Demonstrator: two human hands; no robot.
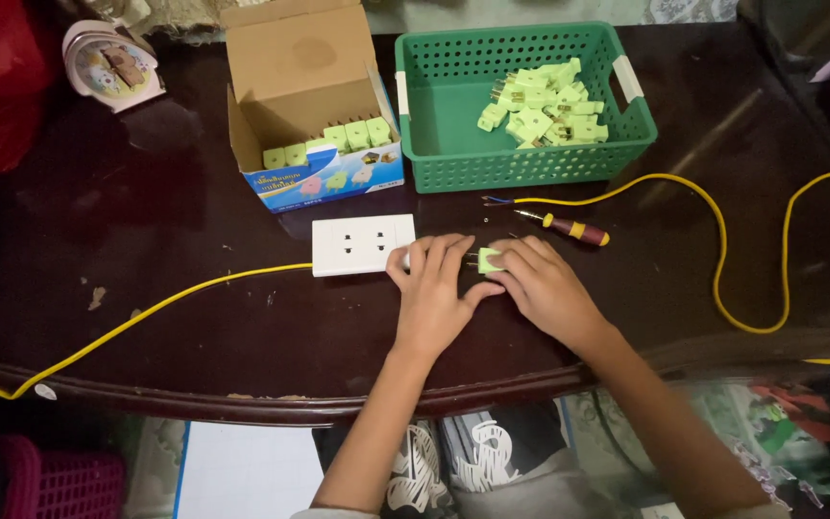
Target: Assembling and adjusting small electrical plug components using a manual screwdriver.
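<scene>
I noted the table (194, 317) as dark glossy wood, scuffed in places. The basket (453, 173) was perforated green plastic; the plugs (545, 111) pale matt plastic. The box (300, 58) was plain cardboard, the cable (722, 259) smooth yellow sheathing, the socket plate (357, 245) white plastic.

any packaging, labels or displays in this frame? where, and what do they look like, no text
Cardboard box: back left of the table, beside the green basket; brown, flap open, blue-and-white printed front with small plug pictures, light green plugs inside.
Small clock: far left corner; round, pink-white, cartoon face.
No screens or signs.
</scene>
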